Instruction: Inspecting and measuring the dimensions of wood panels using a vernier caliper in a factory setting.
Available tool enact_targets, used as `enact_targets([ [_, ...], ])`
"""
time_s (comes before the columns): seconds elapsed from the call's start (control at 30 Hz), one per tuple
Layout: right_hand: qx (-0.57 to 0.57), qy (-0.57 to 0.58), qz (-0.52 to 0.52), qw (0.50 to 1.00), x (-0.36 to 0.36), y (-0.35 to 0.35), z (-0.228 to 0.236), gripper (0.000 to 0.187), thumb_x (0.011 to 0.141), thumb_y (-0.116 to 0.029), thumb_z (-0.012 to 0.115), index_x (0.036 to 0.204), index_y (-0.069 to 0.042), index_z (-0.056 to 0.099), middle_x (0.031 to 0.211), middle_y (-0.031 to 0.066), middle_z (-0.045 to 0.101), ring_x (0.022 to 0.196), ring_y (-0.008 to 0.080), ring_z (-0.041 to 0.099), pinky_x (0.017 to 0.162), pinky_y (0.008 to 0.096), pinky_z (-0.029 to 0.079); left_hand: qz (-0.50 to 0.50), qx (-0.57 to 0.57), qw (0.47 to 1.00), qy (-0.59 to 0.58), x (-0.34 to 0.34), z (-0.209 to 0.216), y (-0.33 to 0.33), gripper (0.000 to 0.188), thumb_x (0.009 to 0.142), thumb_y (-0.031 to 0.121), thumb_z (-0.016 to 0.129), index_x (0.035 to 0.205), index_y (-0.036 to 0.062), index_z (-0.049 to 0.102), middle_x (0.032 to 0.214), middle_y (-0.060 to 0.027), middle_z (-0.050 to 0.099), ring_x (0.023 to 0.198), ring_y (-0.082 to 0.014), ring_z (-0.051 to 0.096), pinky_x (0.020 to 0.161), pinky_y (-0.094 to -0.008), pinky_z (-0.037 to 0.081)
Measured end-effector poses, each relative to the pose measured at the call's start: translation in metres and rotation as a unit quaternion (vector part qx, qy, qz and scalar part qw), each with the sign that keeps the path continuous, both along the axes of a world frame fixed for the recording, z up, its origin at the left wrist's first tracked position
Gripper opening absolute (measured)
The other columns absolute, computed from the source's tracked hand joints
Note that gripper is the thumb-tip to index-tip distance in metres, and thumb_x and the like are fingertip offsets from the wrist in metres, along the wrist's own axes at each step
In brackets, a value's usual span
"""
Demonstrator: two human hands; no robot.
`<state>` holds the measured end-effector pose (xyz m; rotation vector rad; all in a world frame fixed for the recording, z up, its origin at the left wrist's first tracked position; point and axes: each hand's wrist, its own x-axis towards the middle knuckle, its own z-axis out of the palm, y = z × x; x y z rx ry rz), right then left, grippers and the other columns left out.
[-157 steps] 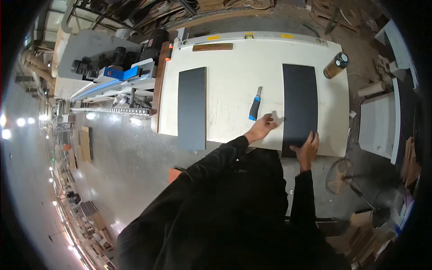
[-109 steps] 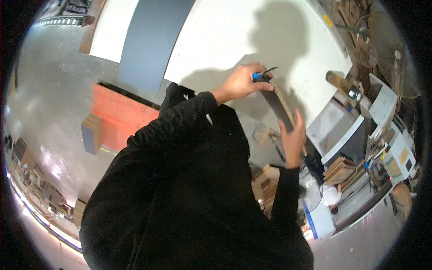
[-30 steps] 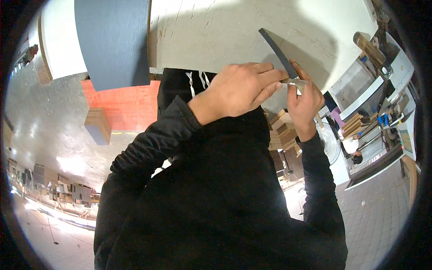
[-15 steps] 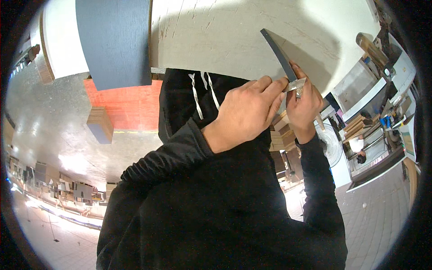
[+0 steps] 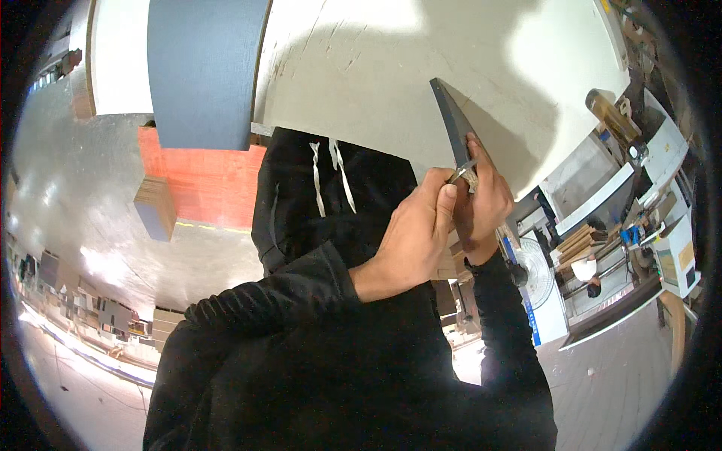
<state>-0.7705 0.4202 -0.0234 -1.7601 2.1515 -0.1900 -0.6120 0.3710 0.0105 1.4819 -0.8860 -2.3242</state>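
My right hand (image 5: 485, 204) is closed around the lower end of a narrow dark grey strip (image 5: 450, 120), its index finger lying along one side. The strip slants up and away over the pale worktop (image 5: 376, 83). Beside it my left hand (image 5: 414, 237) is closed, thumb against the fingers, pinching a small thin shiny piece (image 5: 460, 171) that sits across the strip's lower end. I cannot make out what kind of piece it is. The fingers hide the strip's near end.
A dark grey panel (image 5: 207, 71) juts past the worktop edge on the left. Below it is an orange-red board (image 5: 207, 177) with a small stack of boards (image 5: 156, 207). To the right are a white fan (image 5: 532, 274), a brown roll (image 5: 613, 114) and another person (image 5: 585, 272) farther off.
Both hands and the strip have come nearer my body and a little left in the view. The thin piece has turned from its broad face to nearly edge-on, and my left thumb now shows on top.
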Motion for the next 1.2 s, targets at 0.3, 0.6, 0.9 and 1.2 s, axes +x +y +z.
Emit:
enact_targets([
  [0.3, -0.04, -0.025, 0.02, 0.999, -0.003, 0.002, -0.002, 0.041, 0.096, -0.023, 0.068, 0.133, -0.005, 0.067, 0.13, 0.0137, 0.073, 0.11, 0.0347, 0.075, 0.09, 0.0412, 0.06, -0.037, -0.036, 0.999, 0.017, 0.013, -0.013, -0.007, 0.032, 0.115, 0.027, 0.042, 0.125, -0.0004, 0.056, 0.095, -0.0192, 0.062, 0.087, -0.036, 0.065, 0.078, -0.0431, 0.052],
  [0.6, 0.006, 0.015, 0.01, 1.0, 0.001, 0.003, -0.001, 0.046, 0.085, -0.005, 0.07, 0.131, -0.006, 0.068, 0.13, 0.0099, 0.074, 0.112, 0.0319, 0.075, 0.092, 0.0408, 0.06, -0.189, -0.267, 0.945, -0.026, 0.031, -0.026, -0.023, 0.029, 0.11, 0.022, 0.05, 0.128, 0.0007, 0.059, 0.1, -0.0215, 0.061, 0.092, -0.0441, 0.065, 0.077, -0.0484, 0.052],
  [0.9, 0.021, 0.018, 0.007, 1.0, 0.006, -0.001, 0.002, 0.044, 0.087, -0.005, 0.069, 0.131, -0.006, 0.067, 0.13, 0.0109, 0.074, 0.11, 0.0317, 0.075, 0.09, 0.0398, 0.06, -0.145, -0.262, 0.954, -0.033, 0.03, -0.027, -0.011, 0.029, 0.11, 0.019, 0.049, 0.13, 0.0012, 0.059, 0.098, -0.0208, 0.061, 0.088, -0.0437, 0.064, 0.075, -0.048, 0.052],
  [1.2, 0.003, 0.017, 0.02, 1.0, 0.002, -0.002, 0.0, 0.04, 0.09, -0.008, 0.068, 0.13, -0.004, 0.067, 0.128, 0.0119, 0.074, 0.108, 0.0324, 0.075, 0.088, 0.0399, 0.061, -0.188, -0.274, 0.943, -0.024, 0.032, -0.029, -0.025, 0.028, 0.109, 0.019, 0.052, 0.13, 0.0016, 0.059, 0.096, -0.0195, 0.061, 0.086, -0.0423, 0.065, 0.074, -0.0477, 0.052],
])
